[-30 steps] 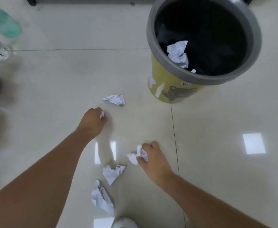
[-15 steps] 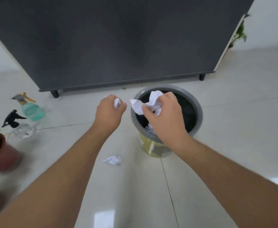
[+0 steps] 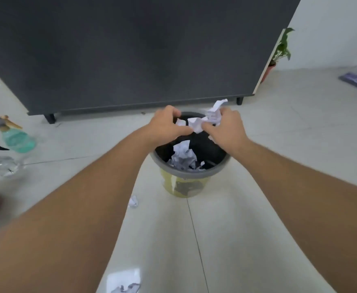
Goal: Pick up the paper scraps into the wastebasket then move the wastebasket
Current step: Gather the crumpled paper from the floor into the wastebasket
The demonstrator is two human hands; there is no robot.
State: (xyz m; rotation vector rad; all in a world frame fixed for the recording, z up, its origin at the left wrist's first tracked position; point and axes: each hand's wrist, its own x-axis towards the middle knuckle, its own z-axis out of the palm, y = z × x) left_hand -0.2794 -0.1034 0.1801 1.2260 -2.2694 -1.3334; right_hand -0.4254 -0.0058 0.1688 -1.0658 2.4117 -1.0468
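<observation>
No writing can be read: the dark print on the yellow wall of the wastebasket (image 3: pixel 189 163) is too blurred to make out, and the marks on the paper are only grey specks. The floor (image 3: pixel 247 208) is pale glossy tile with thin dark seams, and a dark grey cabinet (image 3: pixel 131 51) on short legs stands just beyond the hands. Both hands hover over the basket's open mouth. The left hand (image 3: pixel 166 125) is curled round a small scrap (image 3: pixel 180 123), and the right hand (image 3: pixel 226 129) grips a larger crumpled wad (image 3: pixel 207 119) that touches the left thumb. Directly below the grip, more crumpled paper (image 3: pixel 183 156) lies inside the basket. Under the left forearm one stray scrap (image 3: pixel 133 201) lies on the tile, and another scrap (image 3: pixel 126 288) sits nearer the person. Well to the left of the left hand stand two spray bottles (image 3: pixel 14 136).
</observation>
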